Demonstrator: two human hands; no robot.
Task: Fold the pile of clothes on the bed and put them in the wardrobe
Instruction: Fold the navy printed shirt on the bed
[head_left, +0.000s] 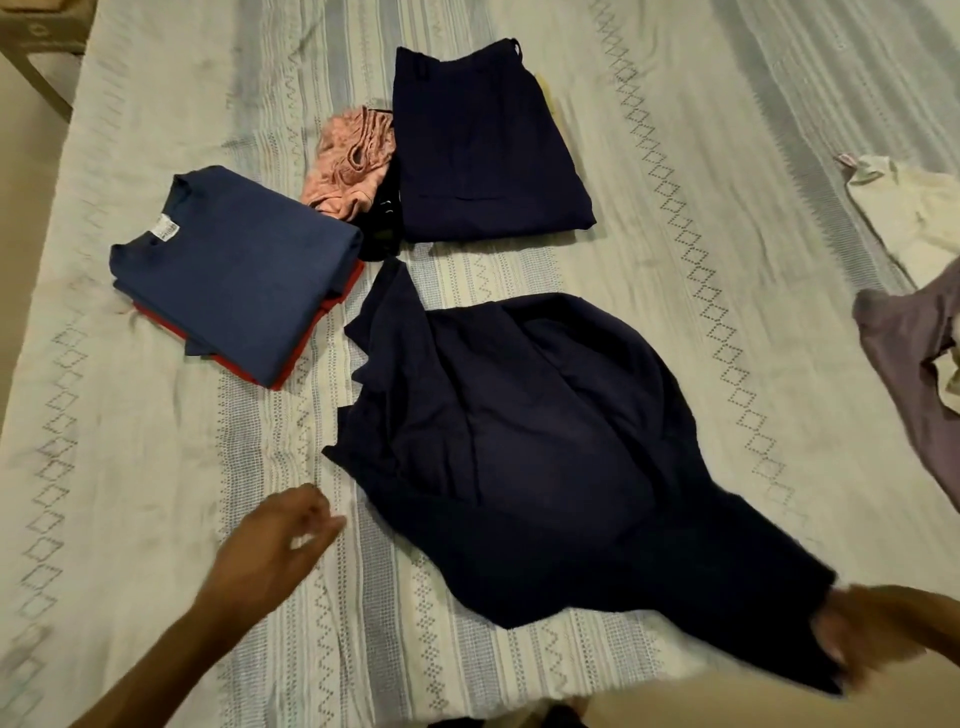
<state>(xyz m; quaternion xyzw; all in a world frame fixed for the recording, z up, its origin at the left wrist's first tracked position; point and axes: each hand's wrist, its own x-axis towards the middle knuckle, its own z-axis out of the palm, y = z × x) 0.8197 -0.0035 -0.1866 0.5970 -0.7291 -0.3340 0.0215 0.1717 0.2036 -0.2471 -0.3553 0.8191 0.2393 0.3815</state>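
A dark navy garment (524, 457) lies spread and rumpled on the bed (727, 182), near the middle. The right hand (878, 634) grips its near right corner (the hand is blurred). The left hand (280, 540) hovers just left of the garment, fingers loosely extended, holding nothing. Farther away lie a folded blue shirt (234, 270) atop a red one (234, 364), a crumpled pink piece (348, 166) and folded navy trousers (478, 145). At the right edge lie cream (914, 208) and mauve clothes (914, 374).
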